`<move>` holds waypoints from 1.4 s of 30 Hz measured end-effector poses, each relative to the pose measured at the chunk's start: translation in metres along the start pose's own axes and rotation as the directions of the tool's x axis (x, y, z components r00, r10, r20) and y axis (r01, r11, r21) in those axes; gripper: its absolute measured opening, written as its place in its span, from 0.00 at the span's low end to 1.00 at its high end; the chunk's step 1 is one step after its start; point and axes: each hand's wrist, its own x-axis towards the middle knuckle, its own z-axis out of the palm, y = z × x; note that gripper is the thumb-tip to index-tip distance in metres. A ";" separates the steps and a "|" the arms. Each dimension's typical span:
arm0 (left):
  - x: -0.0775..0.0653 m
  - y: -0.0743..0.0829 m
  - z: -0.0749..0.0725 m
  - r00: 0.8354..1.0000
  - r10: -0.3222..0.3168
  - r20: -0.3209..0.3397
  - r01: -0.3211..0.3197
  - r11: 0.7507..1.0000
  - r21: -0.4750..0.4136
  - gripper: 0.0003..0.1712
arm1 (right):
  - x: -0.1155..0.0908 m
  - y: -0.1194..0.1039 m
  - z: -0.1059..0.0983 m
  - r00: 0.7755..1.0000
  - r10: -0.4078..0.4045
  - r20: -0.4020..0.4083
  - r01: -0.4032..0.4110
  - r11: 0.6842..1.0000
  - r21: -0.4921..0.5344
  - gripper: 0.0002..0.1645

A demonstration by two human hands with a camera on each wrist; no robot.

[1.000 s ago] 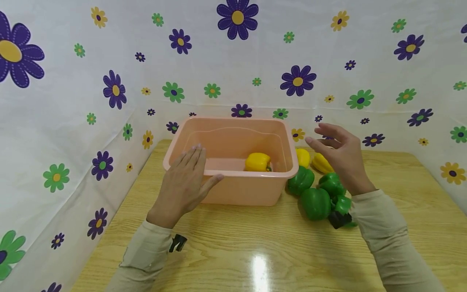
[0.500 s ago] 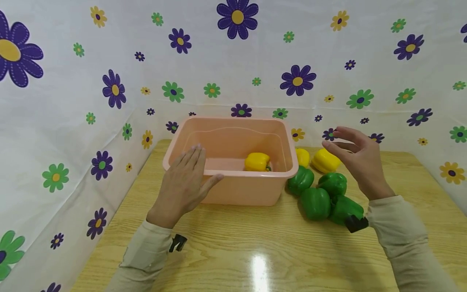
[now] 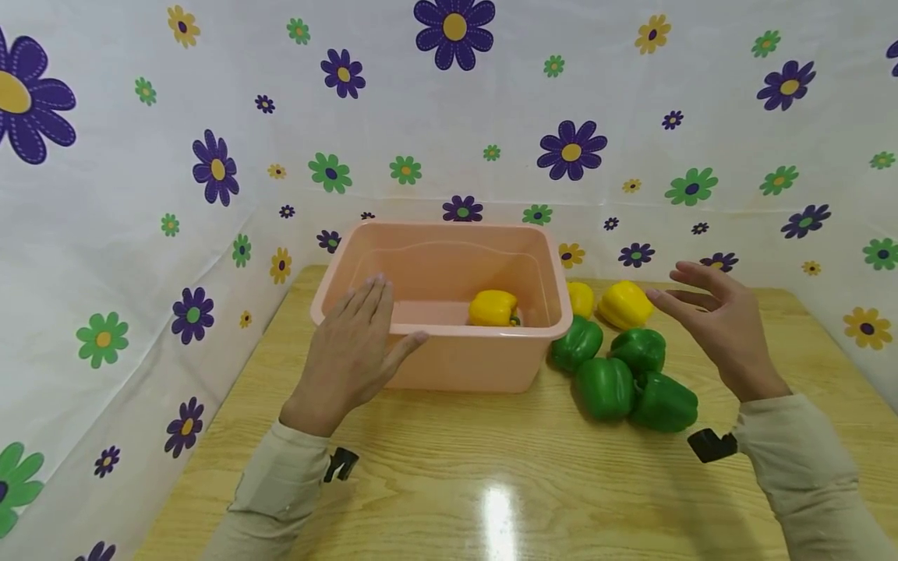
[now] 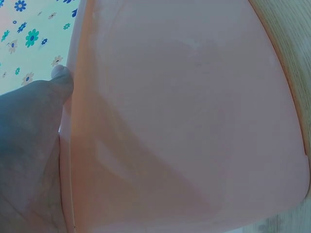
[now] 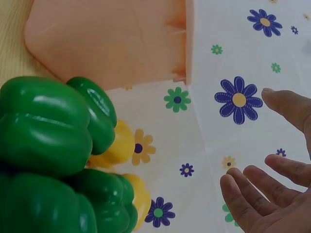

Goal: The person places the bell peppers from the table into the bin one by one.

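Note:
My left hand (image 3: 348,351) rests flat on the front left rim of a pink plastic tub (image 3: 463,362), fingers straight and thumb spread along the rim. Inside the tub lies one yellow bell pepper (image 3: 493,308). My right hand (image 3: 726,327) hovers with nothing in it, fingers and thumb apart, to the right of the loose peppers. Nearest to it is a yellow bell pepper (image 3: 626,305); another yellow one (image 3: 580,299) sits partly hidden by the tub. Several green bell peppers, among them a front one (image 3: 605,388) and a right one (image 3: 665,402), cluster beside the tub.
Everything stands on a wooden table (image 3: 421,483) with a light glare near its front. Behind and to the left hangs a white sheet (image 3: 393,93) printed with flowers. A black strap piece (image 3: 712,445) sticks out from the right sleeve.
My right hand has moved right and slightly down, away from the tub and off the peppers, uncovering the yellow and green ones. The left hand has stayed on the rim.

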 end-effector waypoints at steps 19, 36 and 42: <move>0.000 0.001 -0.004 1.000 0.005 -0.008 -0.006 1.000 -0.007 0.52 | -0.019 0.034 -0.013 0.988 0.065 0.137 -0.048 0.991 -0.126 0.46; 0.001 0.001 -0.003 1.000 0.004 -0.001 -0.004 1.000 -0.012 0.52 | -0.031 0.050 -0.011 0.954 0.132 0.269 -0.065 0.968 -0.244 0.52; 0.000 0.002 -0.003 1.000 0.001 0.004 -0.001 1.000 -0.010 0.52 | -0.033 0.055 -0.010 0.947 0.129 0.295 -0.046 0.961 -0.273 0.52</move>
